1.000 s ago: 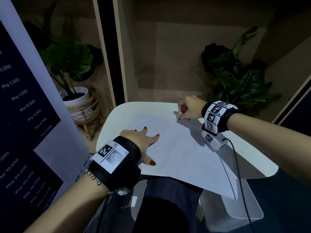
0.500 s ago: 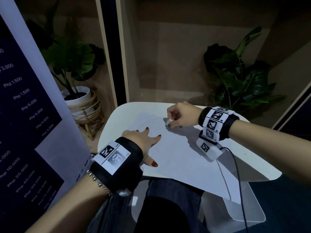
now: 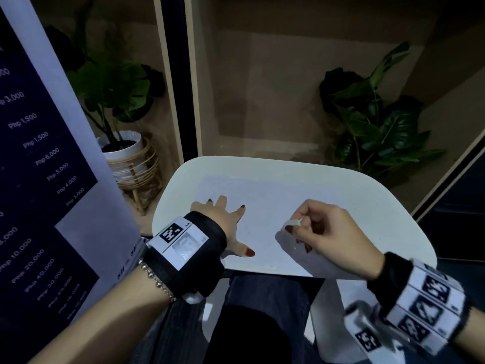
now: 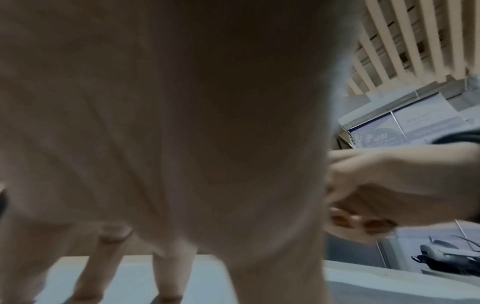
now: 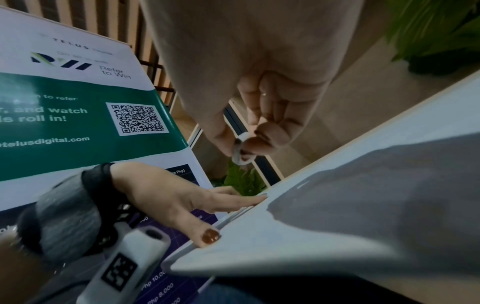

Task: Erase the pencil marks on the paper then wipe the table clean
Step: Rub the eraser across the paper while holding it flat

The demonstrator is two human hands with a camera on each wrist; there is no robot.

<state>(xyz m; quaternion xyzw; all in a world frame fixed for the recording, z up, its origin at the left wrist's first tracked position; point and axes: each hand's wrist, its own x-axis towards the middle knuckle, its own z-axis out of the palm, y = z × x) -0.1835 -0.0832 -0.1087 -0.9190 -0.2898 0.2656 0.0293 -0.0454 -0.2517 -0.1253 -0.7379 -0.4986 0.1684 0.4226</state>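
The left hand (image 3: 223, 216) lies flat, fingers spread, on the paper (image 3: 265, 206). The right hand (image 3: 328, 232) pinches a white eraser (image 3: 293, 222) above the sheet.

Paper (image 3: 265, 203) on table (image 3: 367, 206); left hand (image 3: 223, 219) flat on paper's left.

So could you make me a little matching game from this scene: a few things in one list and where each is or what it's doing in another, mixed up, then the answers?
Things:
1. left hand
2. right hand
3. eraser
4. paper

States:
A. lies flat on the white table
B. pinched between fingers, lifted off the sheet
C. spread flat, pressing the sheet down
D. curled, raised above the sheet's near right part

Pairs: 1-C, 2-D, 3-B, 4-A
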